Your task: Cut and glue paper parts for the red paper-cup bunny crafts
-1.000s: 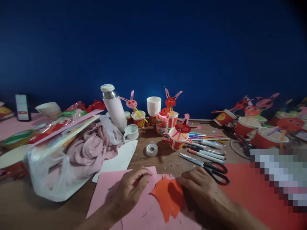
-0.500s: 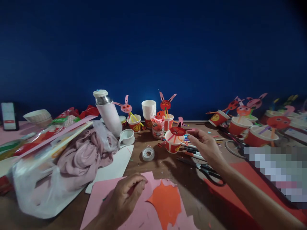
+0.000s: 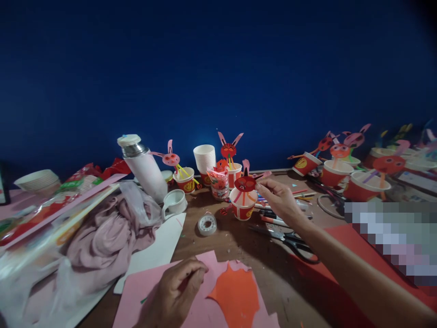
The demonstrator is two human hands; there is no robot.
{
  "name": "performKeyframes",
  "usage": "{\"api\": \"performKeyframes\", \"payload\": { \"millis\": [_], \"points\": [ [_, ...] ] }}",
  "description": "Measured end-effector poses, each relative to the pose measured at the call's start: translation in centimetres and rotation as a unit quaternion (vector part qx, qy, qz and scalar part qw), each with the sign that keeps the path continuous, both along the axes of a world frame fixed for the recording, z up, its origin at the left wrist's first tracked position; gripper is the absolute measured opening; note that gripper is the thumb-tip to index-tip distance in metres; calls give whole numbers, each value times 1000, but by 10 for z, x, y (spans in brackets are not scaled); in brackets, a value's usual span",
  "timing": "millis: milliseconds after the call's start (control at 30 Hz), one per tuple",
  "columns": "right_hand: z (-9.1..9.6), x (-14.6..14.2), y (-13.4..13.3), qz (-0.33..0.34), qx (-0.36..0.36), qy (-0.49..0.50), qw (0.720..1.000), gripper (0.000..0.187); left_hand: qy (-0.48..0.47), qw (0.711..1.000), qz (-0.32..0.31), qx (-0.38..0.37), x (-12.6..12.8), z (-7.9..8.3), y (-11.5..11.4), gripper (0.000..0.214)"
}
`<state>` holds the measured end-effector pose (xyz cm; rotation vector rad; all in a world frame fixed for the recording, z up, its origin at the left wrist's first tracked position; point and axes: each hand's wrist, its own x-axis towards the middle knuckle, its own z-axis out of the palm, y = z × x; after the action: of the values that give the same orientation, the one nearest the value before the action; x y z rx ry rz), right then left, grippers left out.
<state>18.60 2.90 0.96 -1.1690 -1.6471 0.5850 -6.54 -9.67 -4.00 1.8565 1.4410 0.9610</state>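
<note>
A red paper rabbit face point(image 3: 244, 184) with pink and dark ears tilts above a red-and-white paper cup point(image 3: 243, 209), on orange strips rising from inside it. My right hand point(image 3: 280, 197) pinches the face's right edge between thumb and fingers. Nearer me, my left hand point(image 3: 177, 289) rests over pink paper point(image 3: 131, 291), fingertips and thumb pressed together; whatever they may hold is too small to make out. Beside it lies a jagged orange paper piece point(image 3: 235, 294). A roll of clear tape point(image 3: 207, 225) sits left of the cup.
Black-handled scissors point(image 3: 293, 241) and several pens lie below my right hand. A mug point(image 3: 175, 202), a leaning white flask point(image 3: 143, 171) and a bundled cloth point(image 3: 102, 237) stand left. More rabbit-face cups point(image 3: 336, 173) line the right; stacked cups point(image 3: 205, 158) stand at the back.
The view has turned slightly right, so most things sit further left. The red face is tilted up more, and my right fingers now meet its edge. My left hand stays nearly still.
</note>
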Motion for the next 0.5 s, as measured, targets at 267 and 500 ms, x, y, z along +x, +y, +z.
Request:
{"api": "performKeyframes", "payload": {
  "millis": [267,500],
  "points": [
    [-7,0,6,-6,15,-15,1000,24,3,999,20,35,-3,5,4,20],
    [-6,0,8,-9,32,-35,999,24,52,996,-39,67,-1,23,10,20]
  ]
}}
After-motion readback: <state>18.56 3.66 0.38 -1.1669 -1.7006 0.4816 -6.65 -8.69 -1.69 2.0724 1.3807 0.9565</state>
